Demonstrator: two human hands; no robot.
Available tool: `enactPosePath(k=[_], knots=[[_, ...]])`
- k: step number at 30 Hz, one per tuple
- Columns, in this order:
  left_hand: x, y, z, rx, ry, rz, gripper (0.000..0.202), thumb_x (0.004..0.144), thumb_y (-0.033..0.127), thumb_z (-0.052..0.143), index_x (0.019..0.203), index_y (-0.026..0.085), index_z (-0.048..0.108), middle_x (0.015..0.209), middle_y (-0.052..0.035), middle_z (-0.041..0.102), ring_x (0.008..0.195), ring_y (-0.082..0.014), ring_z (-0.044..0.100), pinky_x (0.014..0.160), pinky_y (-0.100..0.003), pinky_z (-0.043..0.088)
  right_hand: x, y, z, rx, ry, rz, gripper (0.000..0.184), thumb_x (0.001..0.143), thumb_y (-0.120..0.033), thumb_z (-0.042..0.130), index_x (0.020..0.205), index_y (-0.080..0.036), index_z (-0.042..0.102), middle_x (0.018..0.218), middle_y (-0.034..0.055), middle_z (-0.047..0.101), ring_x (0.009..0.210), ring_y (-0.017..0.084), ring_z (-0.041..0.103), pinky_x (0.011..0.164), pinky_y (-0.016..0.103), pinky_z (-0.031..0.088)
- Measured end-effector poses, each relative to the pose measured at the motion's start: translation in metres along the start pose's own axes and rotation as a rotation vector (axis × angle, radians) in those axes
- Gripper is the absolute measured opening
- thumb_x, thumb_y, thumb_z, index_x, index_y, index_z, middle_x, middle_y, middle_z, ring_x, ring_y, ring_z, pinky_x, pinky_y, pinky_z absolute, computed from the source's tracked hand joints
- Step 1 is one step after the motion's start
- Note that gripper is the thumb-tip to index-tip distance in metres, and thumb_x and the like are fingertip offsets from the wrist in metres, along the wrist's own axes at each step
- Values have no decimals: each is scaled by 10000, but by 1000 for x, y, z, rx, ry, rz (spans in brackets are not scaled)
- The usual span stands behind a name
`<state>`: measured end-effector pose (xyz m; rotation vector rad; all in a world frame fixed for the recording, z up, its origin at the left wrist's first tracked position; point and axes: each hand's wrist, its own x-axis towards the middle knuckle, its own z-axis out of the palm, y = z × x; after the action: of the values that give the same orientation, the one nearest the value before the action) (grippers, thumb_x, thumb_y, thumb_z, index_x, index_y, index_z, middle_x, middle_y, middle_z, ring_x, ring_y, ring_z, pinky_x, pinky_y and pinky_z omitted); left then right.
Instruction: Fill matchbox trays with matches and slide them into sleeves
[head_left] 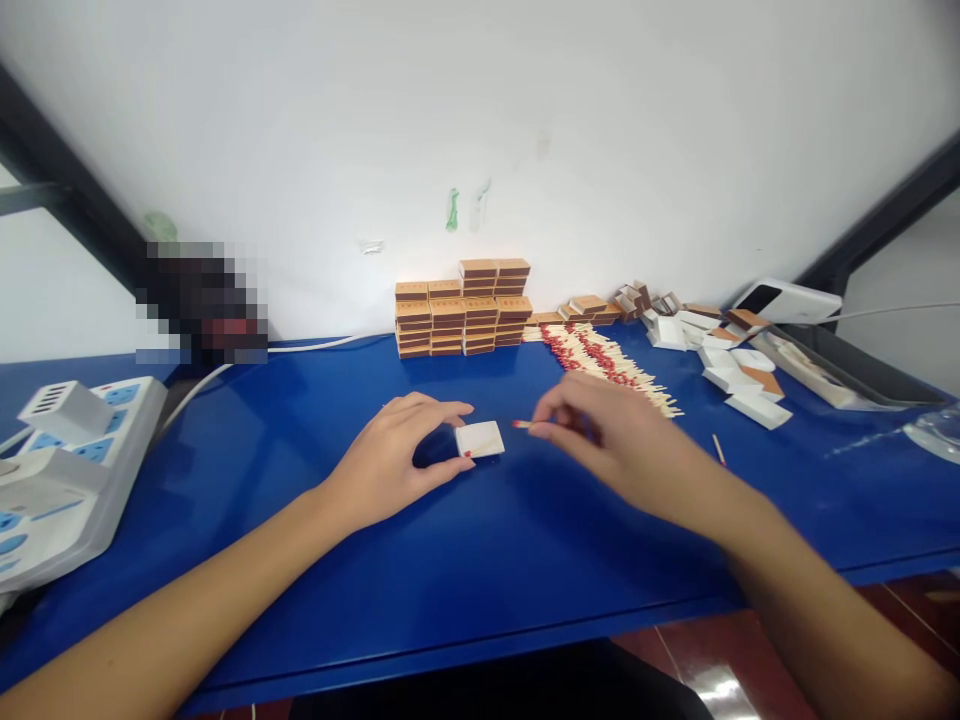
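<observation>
Small white matchbox tray (480, 438) flat on blue table (300, 560), red-tipped match (523, 424) level just right of it

The one view comes from a camera worn on the person's head, looking forward and down over the glossy blue tabletop (480, 570) toward the plain white wall (525, 120) behind it, so both bare forearms run in from the bottom corners and the left hand (390, 460) and right hand (607, 440) meet near mid-frame. It sits close: the near table edge crosses the bottom of the picture, while the stack of tan cardboard matchboxes (465, 315) at the wall lies farther off, just above centre. The wide lens takes in the white plastic power strip (75, 470) at far left.
</observation>
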<state>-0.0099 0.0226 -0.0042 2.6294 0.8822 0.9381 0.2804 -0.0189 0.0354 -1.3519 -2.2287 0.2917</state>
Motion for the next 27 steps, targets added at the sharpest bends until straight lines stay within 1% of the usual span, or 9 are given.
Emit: enactPosePath(k=[4, 8, 11, 14, 17, 19, 22, 24, 27], knots=[[-1, 3, 0, -1, -16, -17, 501, 956, 373, 824, 1405, 240, 645, 1261, -61, 788, 1162, -259, 728, 1041, -449, 581, 17, -28, 30, -148, -74, -106, 82, 1061, -214, 608, 1021, -195, 677, 1020, 58, 702, 826, 181, 656, 717, 301, 470], [-3, 4, -1, -4, -39, -15, 474, 968, 375, 809, 1392, 237, 648, 1298, -59, 775, 1174, -256, 718, 1050, -455, 575, 15, -27, 26, -166, -67, -117, 97, 1066, -251, 603, 1068, -206, 689, 1046, 61, 723, 848, 190, 678, 735, 309, 487], [-5, 4, -2, -15, -58, -29, 458, 978, 378, 795, 1392, 249, 649, 1314, -52, 770, 1197, -255, 707, 1067, -457, 570, -7, 5, -3, -179, 53, -1, 196, 1077, -353, 562, 1032, -231, 709, 1014, 69, 745, 861, 213, 685, 773, 332, 499], [-6, 4, -2, -22, -70, -41, 457, 983, 382, 785, 1399, 255, 645, 1327, -51, 766, 1223, -260, 698, 1077, -462, 567, -49, 64, -40, -370, 191, 382, 279, 993, -473, 610, 947, -224, 729, 927, 97, 762, 783, 255, 680, 717, 374, 480], [-6, 4, -1, -19, -85, -40, 443, 989, 375, 777, 1395, 256, 647, 1317, -53, 768, 1206, -257, 702, 1070, -466, 568, -96, 127, -67, -458, 152, 640, 233, 870, -413, 619, 937, -226, 742, 904, 119, 768, 762, 290, 686, 712, 418, 481], [-6, 5, -2, -19, -92, -36, 426, 991, 371, 774, 1382, 254, 653, 1310, -55, 769, 1196, -254, 704, 1067, -467, 568, -118, 156, -75, -367, 113, 555, 310, 854, -418, 608, 1061, -242, 758, 1068, 131, 778, 847, 291, 709, 776, 425, 518], [-5, 6, -3, -22, -90, -36, 425, 993, 380, 770, 1382, 256, 651, 1295, -51, 773, 1198, -255, 705, 1072, -470, 565, -128, 174, -75, -217, 36, 400, 398, 912, -519, 614, 1219, -304, 748, 1281, 112, 730, 1045, 291, 706, 857, 410, 545], [-4, 6, -3, -21, -88, -40, 424, 997, 390, 762, 1385, 260, 651, 1286, -49, 775, 1208, -260, 705, 1075, -472, 565, -123, 173, -72, -161, -22, 360, 381, 933, -578, 615, 1152, -300, 758, 1232, 108, 728, 1061, 295, 688, 879, 413, 540], [-4, 5, -4, -20, -98, -51, 445, 997, 396, 758, 1404, 259, 643, 1263, -47, 781, 1210, -263, 704, 1083, -482, 564, -110, 162, -71, -104, -109, 391, 366, 967, -606, 605, 995, -263, 729, 1001, 109, 725, 894, 276, 657, 786, 399, 516]])
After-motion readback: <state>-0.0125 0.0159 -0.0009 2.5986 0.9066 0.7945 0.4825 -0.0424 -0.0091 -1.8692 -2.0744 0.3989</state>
